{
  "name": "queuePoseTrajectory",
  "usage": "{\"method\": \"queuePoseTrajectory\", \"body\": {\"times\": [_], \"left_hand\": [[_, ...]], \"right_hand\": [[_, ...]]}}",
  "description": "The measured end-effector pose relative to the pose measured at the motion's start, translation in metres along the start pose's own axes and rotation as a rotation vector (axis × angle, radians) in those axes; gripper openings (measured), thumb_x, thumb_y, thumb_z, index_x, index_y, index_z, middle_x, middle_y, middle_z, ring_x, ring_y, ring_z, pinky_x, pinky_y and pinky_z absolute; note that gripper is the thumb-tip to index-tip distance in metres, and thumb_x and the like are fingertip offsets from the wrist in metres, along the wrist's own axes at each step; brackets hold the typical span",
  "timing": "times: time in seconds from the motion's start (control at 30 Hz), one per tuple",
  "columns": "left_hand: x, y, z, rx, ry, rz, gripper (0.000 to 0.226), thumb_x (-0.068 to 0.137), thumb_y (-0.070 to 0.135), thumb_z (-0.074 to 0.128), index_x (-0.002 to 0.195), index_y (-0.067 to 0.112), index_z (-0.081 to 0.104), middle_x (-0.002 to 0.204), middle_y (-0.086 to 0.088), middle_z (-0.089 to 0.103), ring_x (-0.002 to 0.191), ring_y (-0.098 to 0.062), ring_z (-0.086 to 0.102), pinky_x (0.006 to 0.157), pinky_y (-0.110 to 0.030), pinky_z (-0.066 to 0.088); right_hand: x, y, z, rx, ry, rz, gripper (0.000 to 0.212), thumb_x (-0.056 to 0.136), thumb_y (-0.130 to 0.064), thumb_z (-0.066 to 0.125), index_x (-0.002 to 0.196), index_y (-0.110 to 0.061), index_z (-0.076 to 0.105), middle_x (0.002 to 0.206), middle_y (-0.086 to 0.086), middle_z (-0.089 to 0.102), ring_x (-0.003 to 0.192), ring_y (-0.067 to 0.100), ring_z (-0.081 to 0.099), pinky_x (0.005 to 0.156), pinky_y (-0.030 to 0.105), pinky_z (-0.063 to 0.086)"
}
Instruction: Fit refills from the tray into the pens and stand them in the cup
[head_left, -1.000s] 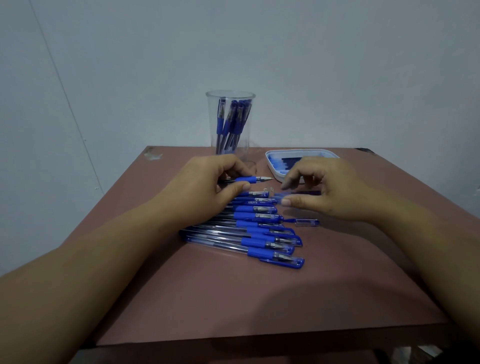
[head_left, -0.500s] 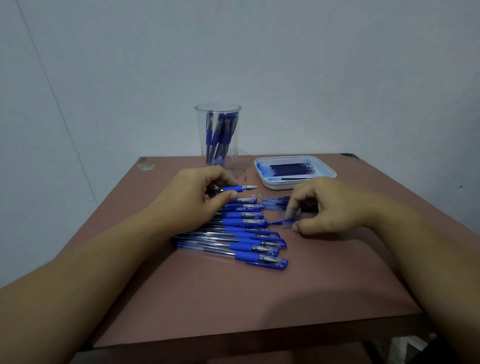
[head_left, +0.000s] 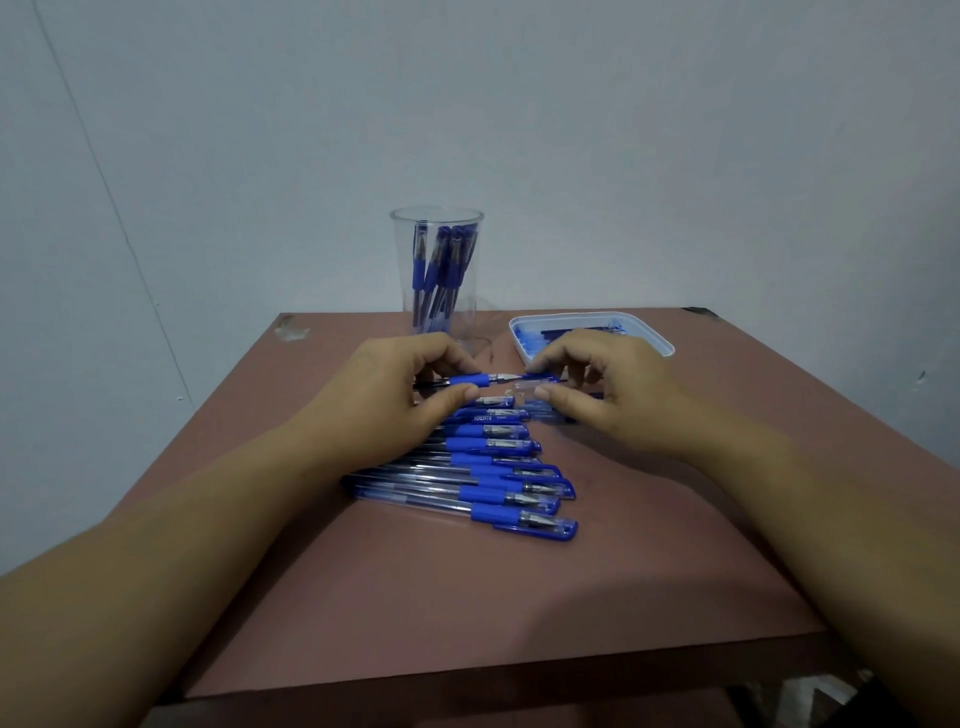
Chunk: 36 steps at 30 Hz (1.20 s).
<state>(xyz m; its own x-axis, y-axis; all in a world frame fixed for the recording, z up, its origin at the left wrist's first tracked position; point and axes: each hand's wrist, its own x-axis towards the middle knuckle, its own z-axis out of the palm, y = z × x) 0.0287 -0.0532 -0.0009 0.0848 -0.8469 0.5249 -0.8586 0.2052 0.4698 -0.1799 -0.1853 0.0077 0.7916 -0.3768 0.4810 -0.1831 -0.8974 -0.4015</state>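
Two hands meet over the middle of the brown table, both closed on small parts. The left hand grips a pen by its blue sleeve, thumb below and curled fingers above. The pen lies level, its metal tip pointing right past the fingertips. The right hand pinches a clear cap between thumb and curled fingers. The cap lies just below and to the right of the pen's tip; whether they touch I cannot tell.

Under and in front of the hands a row of pens lies side by side on the table, all with their blue caps pointing right. Behind the left hand stands the clear cup, upright, with several finished pens leaning inside. Behind the right hand sits the white tray, its near edge hidden by the knuckles, with dark blue refills lying in it.
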Motion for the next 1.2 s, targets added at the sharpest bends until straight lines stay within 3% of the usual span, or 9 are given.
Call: {"method": "queuePoseTrajectory", "body": {"times": [0.1, 0.27, 0.43, 0.63, 0.87, 1.0, 1.1, 1.2], "left_hand": [[0.0, 0.002, 0.001, -0.008, -0.013, 0.01, 0.011, 0.086, 0.033, 0.069, 0.093, 0.04, 0.064, 0.084, 0.017, 0.068, 0.078, -0.007, 0.063, 0.07, -0.023, 0.051], [0.001, -0.001, -0.001, -0.001, 0.009, -0.001, 0.011, 0.087, 0.033, 0.07, 0.096, 0.037, 0.066, 0.086, 0.014, 0.068, 0.076, -0.013, 0.064, 0.072, -0.032, 0.054], [0.001, -0.001, -0.004, 0.005, 0.037, -0.002, 0.012, 0.087, 0.031, 0.07, 0.095, 0.038, 0.065, 0.084, 0.018, 0.067, 0.076, -0.009, 0.063, 0.072, -0.029, 0.053], [-0.001, 0.003, 0.0, 0.004, 0.045, 0.037, 0.014, 0.086, 0.03, 0.072, 0.092, 0.038, 0.063, 0.084, 0.012, 0.068, 0.076, -0.01, 0.063, 0.071, -0.027, 0.052], [-0.001, 0.005, 0.002, 0.052, 0.155, 0.113, 0.014, 0.081, 0.023, 0.078, 0.094, 0.022, 0.074, 0.082, 0.014, 0.069, 0.075, -0.005, 0.063, 0.067, -0.018, 0.05], [0.0, 0.003, 0.004, 0.103, 0.17, 0.175, 0.014, 0.08, 0.02, 0.079, 0.093, 0.017, 0.076, 0.082, 0.013, 0.067, 0.072, -0.004, 0.06, 0.064, -0.016, 0.049], [0.001, 0.004, 0.007, 0.067, 0.177, 0.148, 0.013, 0.081, 0.02, 0.079, 0.092, 0.018, 0.075, 0.081, 0.015, 0.065, 0.075, -0.006, 0.06, 0.066, -0.019, 0.05], [0.002, 0.005, 0.01, 0.024, 0.178, 0.095, 0.014, 0.083, 0.024, 0.077, 0.096, 0.021, 0.073, 0.084, 0.012, 0.069, 0.075, -0.005, 0.063, 0.068, -0.019, 0.051]], "right_hand": [[0.002, -0.001, 0.005, -0.03, 0.025, -0.042, 0.014, 0.089, -0.026, 0.068, 0.099, -0.035, 0.065, 0.09, -0.022, 0.061, 0.083, 0.002, 0.056, 0.068, 0.011, 0.041], [0.003, 0.001, 0.003, 0.011, 0.097, -0.048, 0.024, 0.09, -0.027, 0.065, 0.095, -0.049, 0.056, 0.091, -0.025, 0.061, 0.082, 0.005, 0.057, 0.071, 0.012, 0.041], [0.0, 0.001, -0.004, 0.009, 0.156, -0.075, 0.022, 0.089, -0.018, 0.069, 0.1, -0.035, 0.061, 0.092, -0.019, 0.063, 0.08, 0.0, 0.055, 0.071, 0.008, 0.04], [0.003, -0.01, 0.01, 0.045, 0.128, -0.085, 0.018, 0.087, -0.035, 0.062, 0.095, -0.05, 0.056, 0.088, -0.034, 0.06, 0.08, 0.003, 0.059, 0.07, 0.011, 0.043], [0.001, -0.012, 0.017, 0.093, 0.194, -0.049, 0.014, 0.091, -0.022, 0.066, 0.104, -0.024, 0.07, 0.093, -0.019, 0.066, 0.09, 0.0, 0.062, 0.073, 0.014, 0.048], [0.001, -0.008, 0.022, -0.015, 0.236, -0.137, 0.016, 0.091, -0.019, 0.065, 0.104, -0.012, 0.071, 0.092, -0.006, 0.069, 0.088, 0.005, 0.061, 0.073, 0.013, 0.048], [0.001, -0.009, 0.023, -0.004, 0.245, -0.136, 0.016, 0.091, -0.02, 0.063, 0.104, -0.012, 0.07, 0.091, -0.006, 0.068, 0.086, 0.005, 0.06, 0.073, 0.015, 0.048], [0.002, -0.015, 0.022, 0.184, 0.225, 0.015, 0.009, 0.091, -0.02, 0.066, 0.1, -0.022, 0.067, 0.087, -0.011, 0.066, 0.079, 0.002, 0.06, 0.069, 0.013, 0.047]]}}
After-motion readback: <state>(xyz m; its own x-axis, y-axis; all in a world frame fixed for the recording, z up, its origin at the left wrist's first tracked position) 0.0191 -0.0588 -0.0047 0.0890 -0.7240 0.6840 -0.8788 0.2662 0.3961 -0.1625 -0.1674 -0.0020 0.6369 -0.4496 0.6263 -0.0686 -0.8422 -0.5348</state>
